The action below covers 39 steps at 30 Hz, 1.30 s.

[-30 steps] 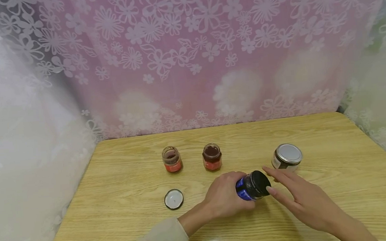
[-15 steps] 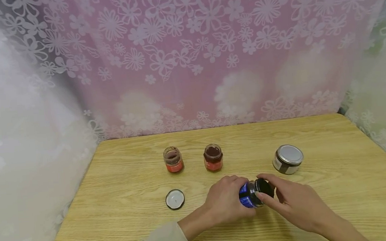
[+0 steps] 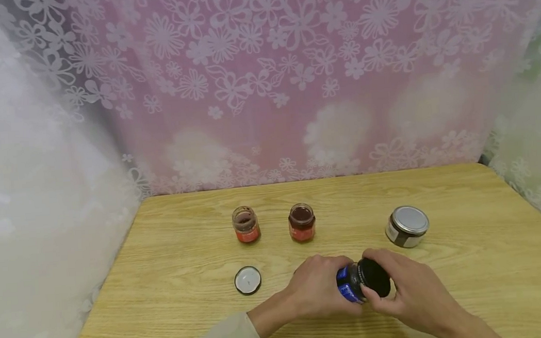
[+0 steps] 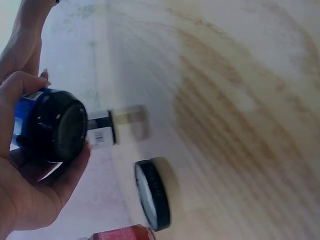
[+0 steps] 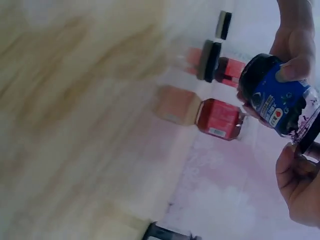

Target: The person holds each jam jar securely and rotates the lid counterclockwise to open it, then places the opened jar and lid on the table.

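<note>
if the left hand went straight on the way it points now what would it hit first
Probably the right hand, just ahead in the head view, which grips the black lid of the blue-labelled jar that the left hand holds; exact depth is hard to judge.

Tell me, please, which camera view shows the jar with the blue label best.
The right wrist view: the jar appears side-on there, with much of its blue label and some see-through glass visible. The head view shows its black lid and only part of the label; the left wrist view shows mainly its dark base.
</note>
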Motion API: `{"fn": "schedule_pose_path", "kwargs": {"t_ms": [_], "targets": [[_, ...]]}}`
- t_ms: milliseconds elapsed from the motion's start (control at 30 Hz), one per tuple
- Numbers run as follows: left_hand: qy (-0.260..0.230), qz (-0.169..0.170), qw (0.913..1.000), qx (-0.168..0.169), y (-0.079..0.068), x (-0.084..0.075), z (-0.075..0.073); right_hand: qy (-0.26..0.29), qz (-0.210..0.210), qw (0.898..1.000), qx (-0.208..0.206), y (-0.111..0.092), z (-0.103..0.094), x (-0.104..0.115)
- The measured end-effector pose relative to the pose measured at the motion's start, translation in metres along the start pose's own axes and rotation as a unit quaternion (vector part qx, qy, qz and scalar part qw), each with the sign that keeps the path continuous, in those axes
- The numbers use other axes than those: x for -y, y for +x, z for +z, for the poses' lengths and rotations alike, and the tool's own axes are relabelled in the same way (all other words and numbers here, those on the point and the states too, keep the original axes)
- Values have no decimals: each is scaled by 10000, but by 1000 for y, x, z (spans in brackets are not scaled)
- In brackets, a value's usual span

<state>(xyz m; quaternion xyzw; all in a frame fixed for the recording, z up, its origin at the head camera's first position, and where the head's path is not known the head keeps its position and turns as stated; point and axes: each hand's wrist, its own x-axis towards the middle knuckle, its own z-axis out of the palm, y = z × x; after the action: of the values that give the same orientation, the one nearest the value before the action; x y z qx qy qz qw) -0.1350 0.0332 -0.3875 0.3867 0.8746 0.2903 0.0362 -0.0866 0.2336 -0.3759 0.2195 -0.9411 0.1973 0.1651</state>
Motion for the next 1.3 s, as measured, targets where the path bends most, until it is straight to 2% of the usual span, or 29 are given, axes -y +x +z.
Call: {"fn": "schedule_pose_path", "kwargs": {"t_ms": [100,233,367,500,567,667,767,933,1033,1100,1167,1200,1300], "targets": [[-132,-8,9999,97,0,0,-3,-102,-337,9993,-101,1,-3,-2],[-43,-9,9999,106,-2,0,-3,-173,-294,9990,286,3,-10,-5],[164,-136,9998,21,-3,1,-2,25,265,9956,893,4,-17,-5],[318,-446,9985,-52,-3,2,-2,508,973,9839,1411,8,-22,-2],[407,-514,9978,-55,-3,2,-3,589,1148,9796,1538,11,-23,0],[547,-507,9972,-13,-3,2,-3,521,1163,9793,1574,16,-25,1],[576,-420,9974,22,-3,1,-2,577,898,9829,1501,18,-25,0],[359,-329,9987,134,-4,3,-2,878,-7,9890,1187,16,-23,-8],[290,-274,9990,205,-5,4,-3,939,-560,9887,1024,16,-22,-14],[325,-241,9989,225,-5,5,-3,895,-759,9878,1021,16,-23,-16],[436,-208,9985,245,-5,6,-3,859,-618,9865,1248,17,-24,-16],[502,-198,9982,250,-5,6,-3,868,-417,9847,1452,17,-25,-16],[676,-191,9972,257,-6,7,-2,1027,378,9697,2185,20,-27,-12]]}}
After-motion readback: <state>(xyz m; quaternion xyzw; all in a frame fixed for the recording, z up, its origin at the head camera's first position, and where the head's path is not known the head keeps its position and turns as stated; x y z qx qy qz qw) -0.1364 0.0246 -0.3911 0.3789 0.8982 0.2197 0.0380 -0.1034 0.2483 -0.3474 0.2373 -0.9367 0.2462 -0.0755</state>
